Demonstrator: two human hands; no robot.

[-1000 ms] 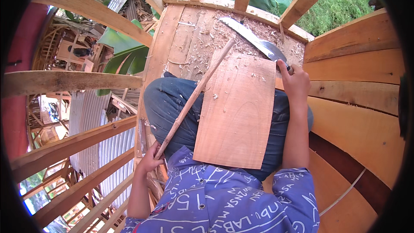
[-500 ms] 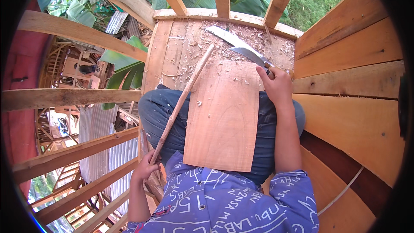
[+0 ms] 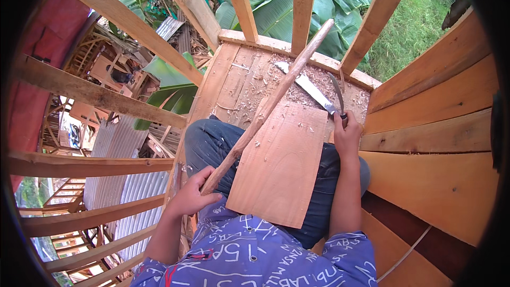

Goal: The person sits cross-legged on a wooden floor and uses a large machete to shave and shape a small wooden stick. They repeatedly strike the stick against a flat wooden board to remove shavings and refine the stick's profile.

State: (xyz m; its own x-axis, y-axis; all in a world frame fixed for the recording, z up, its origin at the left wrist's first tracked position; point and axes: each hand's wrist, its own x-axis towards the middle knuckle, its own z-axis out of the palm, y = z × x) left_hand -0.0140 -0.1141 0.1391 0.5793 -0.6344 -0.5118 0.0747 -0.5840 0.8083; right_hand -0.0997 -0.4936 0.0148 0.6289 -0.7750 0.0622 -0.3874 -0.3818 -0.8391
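Observation:
My left hand [image 3: 192, 194] is closed round the lower end of a long wooden stick [image 3: 271, 107], the thumb lying along its near side. The stick slants up to the right, over a flat wooden board [image 3: 279, 167] that lies across my lap. In my right hand [image 3: 348, 134], at the board's far right corner, is the dark handle of a small curved knife [image 3: 338, 91], its blade pointing away from me. Just left of that knife, a larger blade [image 3: 314, 91] lies among shavings on the floor. The stick covers part of it.
Wood shavings [image 3: 255, 77] litter the plank floor [image 3: 226, 77] ahead. Wooden slats [image 3: 303, 10] rail the far and left sides, and a plank wall [image 3: 430, 125] closes the right. Banana leaves [image 3: 340, 8] and grass lie beyond, with corrugated sheets [image 3: 114, 159] below left.
The stick has been raised and swung rightward, so its far end now passes the far rail. My right hand has turned the knife from pointing left to pointing away. The view has rotated a little.

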